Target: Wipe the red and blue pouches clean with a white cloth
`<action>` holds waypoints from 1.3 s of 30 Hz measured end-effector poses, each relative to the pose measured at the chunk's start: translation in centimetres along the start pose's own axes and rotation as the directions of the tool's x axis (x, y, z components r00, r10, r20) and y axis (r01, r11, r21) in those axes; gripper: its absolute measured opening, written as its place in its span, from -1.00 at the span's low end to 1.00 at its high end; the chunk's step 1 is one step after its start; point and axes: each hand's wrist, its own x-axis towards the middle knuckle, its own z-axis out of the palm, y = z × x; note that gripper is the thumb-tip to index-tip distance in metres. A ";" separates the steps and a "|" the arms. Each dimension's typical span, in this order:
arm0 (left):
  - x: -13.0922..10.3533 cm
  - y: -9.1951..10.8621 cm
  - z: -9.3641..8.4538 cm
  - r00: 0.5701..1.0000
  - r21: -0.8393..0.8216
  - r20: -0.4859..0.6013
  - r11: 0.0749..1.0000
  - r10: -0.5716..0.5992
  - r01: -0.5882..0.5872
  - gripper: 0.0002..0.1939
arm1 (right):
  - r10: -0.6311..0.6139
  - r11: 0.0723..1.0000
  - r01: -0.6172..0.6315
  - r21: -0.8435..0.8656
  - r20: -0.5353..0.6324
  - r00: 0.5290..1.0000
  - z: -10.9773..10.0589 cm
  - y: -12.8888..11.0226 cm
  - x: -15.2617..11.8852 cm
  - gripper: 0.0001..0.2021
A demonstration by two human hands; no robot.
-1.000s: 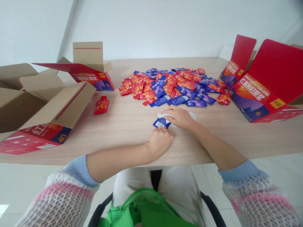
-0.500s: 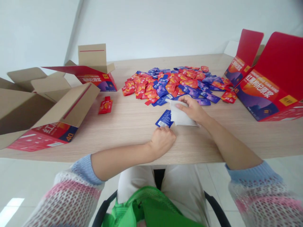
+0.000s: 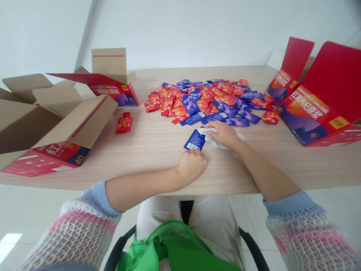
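A blue sachet (image 3: 194,140) lies flat on the table in front of me, its printed back with a barcode facing up. My left hand (image 3: 192,165) is closed on the sachet's near edge and rests on the table; the fingertips are mostly hidden. In my right hand (image 3: 222,133) is a folded white cloth (image 3: 212,131), gripped by the fingers and pressed down at the sachet's upper right corner. Part of the cloth spreads out under the palm. Just beyond my right hand lies a heap of red and blue sachets (image 3: 207,101).
An open carton (image 3: 60,148) stands at the left, with a second red carton (image 3: 113,92) behind it. One red sachet (image 3: 124,123) lies apart beside them. At the right are a large red carton (image 3: 318,113) and another carton (image 3: 282,82) behind it.
My right hand has lowered the white cloth onto the sachet's upper corner, and the cloth is now bunched under the hand. My left hand keeps its hold on the near edge.
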 end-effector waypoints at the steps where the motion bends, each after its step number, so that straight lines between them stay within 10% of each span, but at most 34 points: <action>1: 0.0 0.0 0.0 1.000 -0.006 0.000 1.000 0.001 -0.001 -0.78 | 0.019 0.999 -0.020 -0.042 -0.019 1.000 -0.3 0.6 0.0 -0.78; 9: 0.0 -0.2 -0.2 1.000 -0.017 -0.012 1.000 0.008 -0.008 -0.80 | -0.112 0.947 0.168 0.274 -0.209 0.972 -1.9 0.6 0.0 -0.72; 15: 0.1 -0.1 0.1 0.999 0.008 -0.050 1.000 0.008 -0.008 -0.74 | -0.384 0.900 0.332 0.283 0.155 0.910 0.1 -3.7 -0.5 -0.69; 25: 1.6 -4.0 -0.3 0.964 -0.202 -0.190 0.968 -0.187 0.148 -0.64 | 0.191 0.943 -0.151 -0.297 0.110 0.975 -2.2 1.5 0.2 -0.59; 30: 1.5 -4.2 0.7 0.925 -0.200 -0.339 0.974 -0.171 0.107 -0.60 | 0.142 0.958 -0.107 -0.266 0.118 0.983 -1.6 2.2 -0.2 -0.56; 33: 1.6 -2.6 1.6 0.887 -0.182 -0.398 0.968 -0.232 0.171 -0.16 | 0.069 0.978 -0.040 -0.207 0.134 0.989 -0.9 4.0 -0.4 -0.51; 39: 2.7 -2.0 3.2 0.917 -0.001 -0.331 0.971 -0.224 0.237 -0.56 | 0.062 0.994 -0.050 -0.092 0.124 0.990 0.9 7.6 0.2 -0.58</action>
